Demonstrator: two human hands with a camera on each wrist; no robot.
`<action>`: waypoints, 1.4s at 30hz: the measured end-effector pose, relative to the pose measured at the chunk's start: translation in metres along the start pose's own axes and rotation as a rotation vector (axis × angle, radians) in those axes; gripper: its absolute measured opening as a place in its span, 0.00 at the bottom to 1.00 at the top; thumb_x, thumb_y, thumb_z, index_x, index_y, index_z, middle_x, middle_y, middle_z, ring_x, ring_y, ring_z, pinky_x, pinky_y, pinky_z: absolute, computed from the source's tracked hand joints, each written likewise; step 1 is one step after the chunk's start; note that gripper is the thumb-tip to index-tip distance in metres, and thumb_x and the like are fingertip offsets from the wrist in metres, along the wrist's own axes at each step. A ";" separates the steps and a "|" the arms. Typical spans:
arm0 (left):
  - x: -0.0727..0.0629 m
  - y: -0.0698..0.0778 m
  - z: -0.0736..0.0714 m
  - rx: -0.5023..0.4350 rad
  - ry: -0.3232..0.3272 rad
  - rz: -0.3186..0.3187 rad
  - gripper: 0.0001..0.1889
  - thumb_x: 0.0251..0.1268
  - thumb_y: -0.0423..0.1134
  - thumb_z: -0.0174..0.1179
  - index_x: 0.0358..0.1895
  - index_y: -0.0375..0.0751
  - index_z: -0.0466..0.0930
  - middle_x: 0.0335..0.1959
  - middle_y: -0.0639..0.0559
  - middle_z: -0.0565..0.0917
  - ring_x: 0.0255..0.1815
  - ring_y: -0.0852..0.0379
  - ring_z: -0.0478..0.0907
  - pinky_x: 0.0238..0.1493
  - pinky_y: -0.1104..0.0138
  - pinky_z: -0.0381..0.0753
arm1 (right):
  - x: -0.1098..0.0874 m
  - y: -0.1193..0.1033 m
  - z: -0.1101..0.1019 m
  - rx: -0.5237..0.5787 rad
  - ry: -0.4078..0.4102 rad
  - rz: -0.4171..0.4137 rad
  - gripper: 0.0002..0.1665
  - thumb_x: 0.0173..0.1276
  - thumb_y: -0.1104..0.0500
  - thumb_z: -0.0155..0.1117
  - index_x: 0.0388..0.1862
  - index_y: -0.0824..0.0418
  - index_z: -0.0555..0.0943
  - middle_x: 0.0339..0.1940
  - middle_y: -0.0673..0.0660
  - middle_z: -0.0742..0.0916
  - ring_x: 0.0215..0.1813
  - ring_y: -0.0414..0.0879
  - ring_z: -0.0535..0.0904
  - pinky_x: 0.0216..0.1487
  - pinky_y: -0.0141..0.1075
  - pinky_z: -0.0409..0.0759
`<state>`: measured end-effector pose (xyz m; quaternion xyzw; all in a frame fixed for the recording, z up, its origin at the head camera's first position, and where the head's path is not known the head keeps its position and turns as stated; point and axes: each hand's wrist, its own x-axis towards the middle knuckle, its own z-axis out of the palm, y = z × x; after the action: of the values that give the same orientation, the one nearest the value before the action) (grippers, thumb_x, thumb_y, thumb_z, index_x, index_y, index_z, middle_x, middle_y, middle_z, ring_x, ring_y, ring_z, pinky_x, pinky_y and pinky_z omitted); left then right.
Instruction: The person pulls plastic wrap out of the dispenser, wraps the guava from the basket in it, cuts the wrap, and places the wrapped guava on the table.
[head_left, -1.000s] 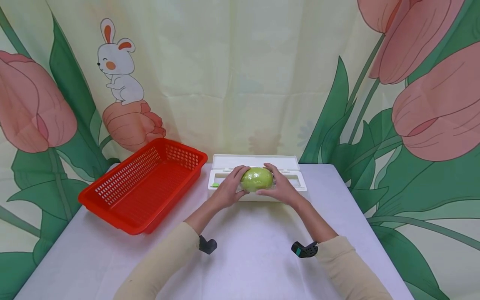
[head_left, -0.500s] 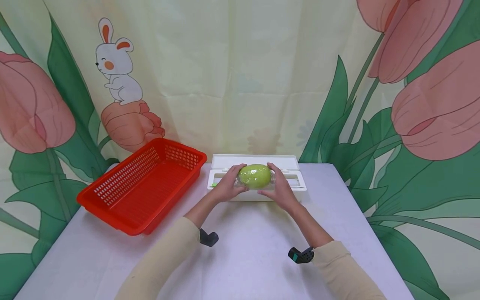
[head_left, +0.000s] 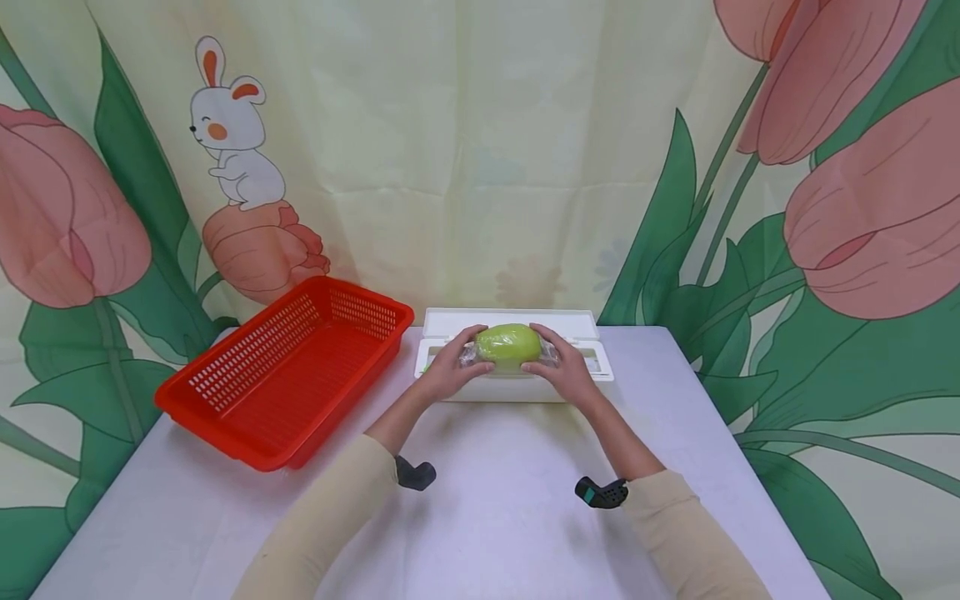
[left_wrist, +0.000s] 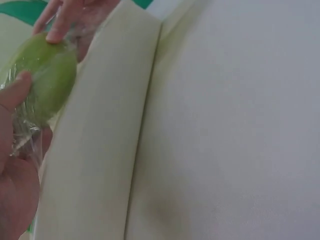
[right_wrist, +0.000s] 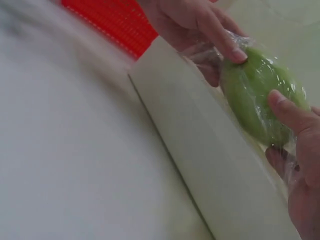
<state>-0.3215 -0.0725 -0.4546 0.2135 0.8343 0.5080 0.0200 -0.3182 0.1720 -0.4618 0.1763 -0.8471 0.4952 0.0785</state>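
A green oval fruit (head_left: 510, 342) in clear cling film is held sideways between both hands, over a white cling film dispenser (head_left: 517, 390) with its lid raised. My left hand (head_left: 451, 368) grips the left end, the thumb on the near side and loose film bunched by the palm. Opposite it, my right hand (head_left: 568, 372) grips the right end in the same way. Both wrist views show the shiny film stretched over the fruit (right_wrist: 257, 95) and crumpled at its ends. Fingers behind the fruit are partly hidden.
A red plastic basket (head_left: 292, 375) with slotted sides stands on the table at the left. White cloth (head_left: 510, 500) covers the table. Behind hangs a curtain (head_left: 457, 167) printed with tulips and a rabbit.
The fruit has risen slightly and turned in the hands. Both thumbs have moved up onto its near side, and film now shows bunched at both ends. Basket and dispenser stay put.
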 end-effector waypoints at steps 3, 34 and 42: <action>0.002 -0.002 -0.001 -0.009 0.018 0.010 0.37 0.60 0.42 0.67 0.72 0.52 0.61 0.65 0.47 0.73 0.63 0.47 0.70 0.66 0.48 0.70 | 0.003 -0.001 -0.002 0.010 -0.004 0.005 0.42 0.58 0.55 0.73 0.71 0.52 0.67 0.72 0.56 0.72 0.76 0.54 0.61 0.76 0.55 0.55; 0.012 0.015 -0.019 -0.043 0.015 0.032 0.32 0.64 0.39 0.63 0.70 0.51 0.62 0.60 0.42 0.74 0.53 0.47 0.74 0.52 0.61 0.80 | 0.015 -0.022 -0.014 0.048 -0.019 0.043 0.41 0.64 0.50 0.68 0.74 0.52 0.64 0.75 0.58 0.67 0.76 0.57 0.61 0.66 0.54 0.72; 0.012 0.020 -0.021 -0.053 0.014 0.032 0.33 0.65 0.40 0.63 0.72 0.50 0.60 0.61 0.43 0.74 0.54 0.47 0.75 0.52 0.59 0.82 | 0.017 -0.030 -0.017 0.045 -0.026 0.052 0.41 0.64 0.49 0.67 0.74 0.51 0.64 0.75 0.57 0.68 0.75 0.57 0.63 0.65 0.53 0.74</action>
<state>-0.3307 -0.0778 -0.4247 0.2226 0.8172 0.5315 0.0114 -0.3234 0.1694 -0.4243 0.1625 -0.8410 0.5136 0.0508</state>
